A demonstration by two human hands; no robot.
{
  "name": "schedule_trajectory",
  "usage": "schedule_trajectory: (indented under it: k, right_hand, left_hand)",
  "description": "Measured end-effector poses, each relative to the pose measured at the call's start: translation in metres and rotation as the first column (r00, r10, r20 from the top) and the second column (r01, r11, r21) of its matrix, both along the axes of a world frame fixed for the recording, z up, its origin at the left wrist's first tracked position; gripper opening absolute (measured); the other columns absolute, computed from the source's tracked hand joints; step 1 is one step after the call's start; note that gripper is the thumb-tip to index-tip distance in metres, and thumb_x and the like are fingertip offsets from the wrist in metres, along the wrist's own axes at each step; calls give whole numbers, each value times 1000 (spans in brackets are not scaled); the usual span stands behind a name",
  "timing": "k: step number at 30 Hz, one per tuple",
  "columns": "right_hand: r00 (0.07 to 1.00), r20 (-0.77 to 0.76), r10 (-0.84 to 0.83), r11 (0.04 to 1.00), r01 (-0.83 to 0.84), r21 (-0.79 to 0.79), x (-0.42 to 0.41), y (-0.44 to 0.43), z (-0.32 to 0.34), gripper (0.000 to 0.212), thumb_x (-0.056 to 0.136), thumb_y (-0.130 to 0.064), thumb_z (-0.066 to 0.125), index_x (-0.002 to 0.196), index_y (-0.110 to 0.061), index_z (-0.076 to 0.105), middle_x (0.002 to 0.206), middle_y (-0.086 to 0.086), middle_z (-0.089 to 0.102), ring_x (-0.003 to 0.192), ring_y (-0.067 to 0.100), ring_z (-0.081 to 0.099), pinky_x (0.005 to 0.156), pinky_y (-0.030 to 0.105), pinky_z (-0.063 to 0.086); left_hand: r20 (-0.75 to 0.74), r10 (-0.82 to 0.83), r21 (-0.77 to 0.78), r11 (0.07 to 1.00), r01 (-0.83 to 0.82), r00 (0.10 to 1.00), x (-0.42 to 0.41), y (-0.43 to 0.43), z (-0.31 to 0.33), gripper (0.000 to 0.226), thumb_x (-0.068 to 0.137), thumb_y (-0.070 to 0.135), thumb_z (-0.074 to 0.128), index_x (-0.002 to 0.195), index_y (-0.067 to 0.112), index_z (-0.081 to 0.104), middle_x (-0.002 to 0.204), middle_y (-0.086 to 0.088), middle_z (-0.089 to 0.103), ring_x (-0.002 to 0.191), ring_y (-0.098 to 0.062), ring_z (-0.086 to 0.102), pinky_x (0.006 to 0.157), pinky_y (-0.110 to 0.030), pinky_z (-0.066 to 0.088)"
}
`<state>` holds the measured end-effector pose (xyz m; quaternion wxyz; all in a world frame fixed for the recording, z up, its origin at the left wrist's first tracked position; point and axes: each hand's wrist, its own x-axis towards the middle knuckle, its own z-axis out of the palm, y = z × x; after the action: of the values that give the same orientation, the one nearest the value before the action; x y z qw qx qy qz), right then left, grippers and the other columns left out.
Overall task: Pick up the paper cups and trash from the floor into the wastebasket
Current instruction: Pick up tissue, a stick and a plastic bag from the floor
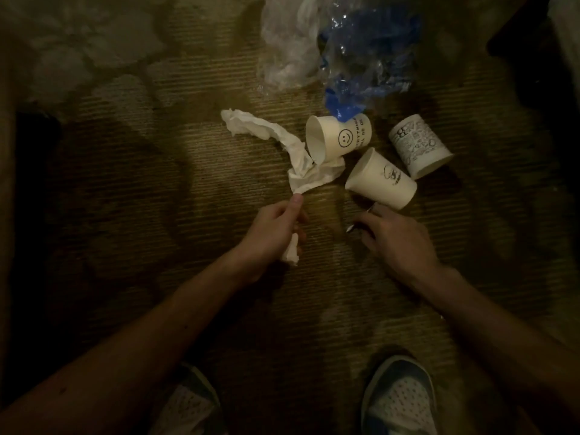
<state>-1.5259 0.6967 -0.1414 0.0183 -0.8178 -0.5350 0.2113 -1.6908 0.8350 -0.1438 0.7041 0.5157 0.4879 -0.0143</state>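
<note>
Shoes (398,400) below, left hand (273,227) grips a tissue wad (290,252), thumb at the near end of the long tissue (314,177); right hand (395,237), grip unclear, beside the nearest cup (381,182).

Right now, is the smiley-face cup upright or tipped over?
Tipped over. The smiley-face cup lies on its side on the carpet, mouth facing the crumpled tissue.

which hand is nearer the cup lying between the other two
Right. The right hand reaches just below the middle cup, fingertips almost at its side. The left hand is farther off to its left, pinching the tissue.
</note>
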Motion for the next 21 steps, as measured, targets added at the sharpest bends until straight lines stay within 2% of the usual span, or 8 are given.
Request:
schedule_trajectory:
  k: [6,10,12,14,15,16,18,21]
  right_hand:
    - [994,45,102,994,-101,-37,3,5,-4,19,99,-20,52,111,-11,64,114,8,55,101,23,53,78,36,48]
    - [979,-172,-109,993,116,31,0,11,4,15,96,-24,58,107,-16,65,111,1,53,98,13,51,83,29,46]
    - [836,-447,-320,932,363,12,-7,21,15,5,94,-24,62,98,-24,65,101,-7,59,87,3,57,76,20,47]
    - [457,-753,-474,802,578,-154,-17,35,28,6,93,-19,64,91,-23,68,87,-8,68,69,-1,62,58,13,47]
    - [270,-821,-503,748,612,-257,-22,41,34,7,92,-17,64,91,-20,70,81,-6,70,61,0,61,52,14,46]
    - [158,-844,-512,722,611,-324,-26,47,38,7,92,-17,65,92,-19,72,77,-5,71,57,1,59,49,15,44]
    - [89,-861,-501,730,578,-365,-33,58,42,7,91,-16,65,91,-16,72,75,-3,71,58,3,57,49,17,41]
    - [127,-872,-472,770,542,-337,-44,67,44,8,90,-19,67,86,-20,74,77,-4,73,61,3,59,55,21,42]
  left_hand:
    - [-36,-11,27,1000,12,999,-2,1,5,49,101,54,39,90,16,68,63,7,68,62,-8,66,63,-30,52]
    - [-50,18,103,995,-13,999,-5,1,7,53,101,56,34,87,19,69,83,4,68,78,-7,65,69,-25,46]
    - [-36,68,95,993,-64,997,-5,2,8,56,101,56,34,87,14,69,84,-2,68,79,-13,66,68,-28,50]
    - [-9,141,35,989,-141,990,-6,3,13,58,100,57,35,89,10,67,88,-8,66,82,-23,68,68,-38,58]
    - [-7,161,25,987,-161,987,-7,4,14,60,100,58,33,90,9,66,92,-10,66,85,-26,69,71,-42,60]
    - [-15,166,39,985,-165,986,-7,5,15,62,99,61,31,90,10,66,96,-11,66,87,-26,70,75,-44,60]
    - [-14,164,92,983,-162,986,-8,7,17,65,98,63,26,89,13,67,99,-8,68,88,-20,70,76,-41,59]
    - [96,164,-29,986,-162,982,-9,9,23,68,98,64,26,91,10,67,89,-11,74,73,-19,73,56,-31,57]
